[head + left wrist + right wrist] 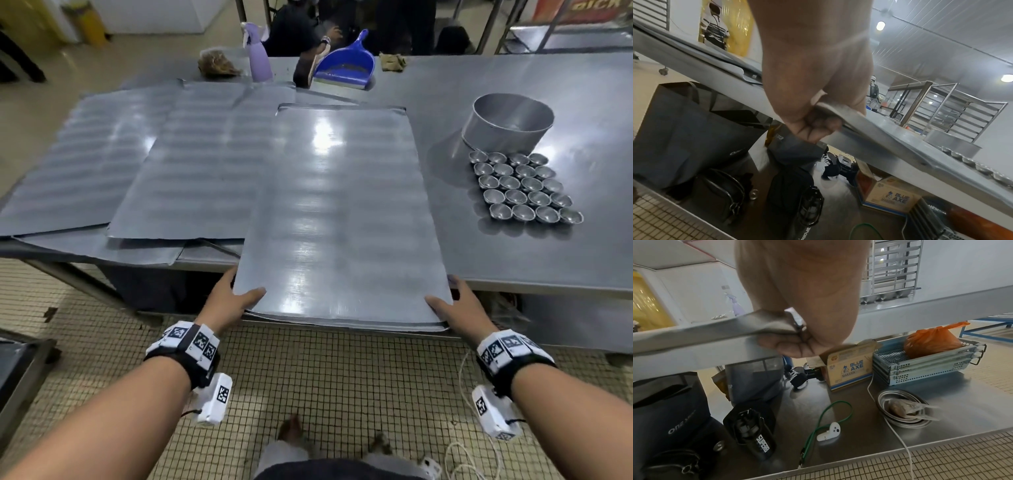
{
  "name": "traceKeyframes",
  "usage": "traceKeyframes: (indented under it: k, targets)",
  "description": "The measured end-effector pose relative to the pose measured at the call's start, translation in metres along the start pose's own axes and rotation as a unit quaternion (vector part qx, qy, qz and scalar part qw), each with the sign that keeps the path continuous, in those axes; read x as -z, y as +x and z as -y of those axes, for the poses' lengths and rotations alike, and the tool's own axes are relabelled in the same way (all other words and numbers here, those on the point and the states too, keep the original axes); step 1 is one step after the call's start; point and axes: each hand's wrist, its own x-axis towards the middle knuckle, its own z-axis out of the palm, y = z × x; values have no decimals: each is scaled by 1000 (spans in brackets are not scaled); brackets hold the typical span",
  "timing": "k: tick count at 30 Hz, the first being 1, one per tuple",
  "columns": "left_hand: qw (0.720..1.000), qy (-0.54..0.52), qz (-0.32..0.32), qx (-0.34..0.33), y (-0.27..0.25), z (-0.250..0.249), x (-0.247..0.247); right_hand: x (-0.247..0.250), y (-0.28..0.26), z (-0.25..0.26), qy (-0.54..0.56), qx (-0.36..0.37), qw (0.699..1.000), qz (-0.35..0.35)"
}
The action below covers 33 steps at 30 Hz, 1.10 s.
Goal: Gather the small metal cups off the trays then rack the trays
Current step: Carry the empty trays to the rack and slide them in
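A stack of flat metal trays (339,205) overhangs the table's near edge. My left hand (236,298) grips its near left corner, thumb on top and fingers (818,126) curled beneath. My right hand (455,305) grips the near right corner the same way, fingers (789,347) under the tray edge (694,332). More trays (191,164) lie overlapped to the left. Several small metal cups (524,186) stand in rows on the table at the right, in front of a round metal tin (510,123).
A blue dustpan (346,65), a purple spray bottle (258,54) and a brown bag (219,63) sit at the table's far edge. A person stands behind it. Bags, a carton (849,369), crates (920,366) and bowls fill the lower shelf. A tray rack (953,113) stands beyond.
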Motion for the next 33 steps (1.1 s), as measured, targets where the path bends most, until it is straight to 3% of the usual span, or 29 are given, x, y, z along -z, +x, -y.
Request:
traceKeyframes:
  k: [8,14,18,23,27,33]
  targets:
    - [995,40,85,32,-33,5,-14,41,-18,-44,31,-27,997,69]
    - [985,77,144,57,-34,8,-20,63,-9,-46,36,-31,993,109]
    - [991,74,96,48,-26,0,-31,59,4,-36,22,-19,997,76]
    - [999,40,-9,31,-22,-29,-60,40,27,-27,31,-14,999,-30]
    - [997,6,-76,30,-3,-27,-67,35,42,-30,-35,-28,996,-82]
    - [993,72,-97,13,18,-9,-59,30,43,-29,-64,-7,992,-108]
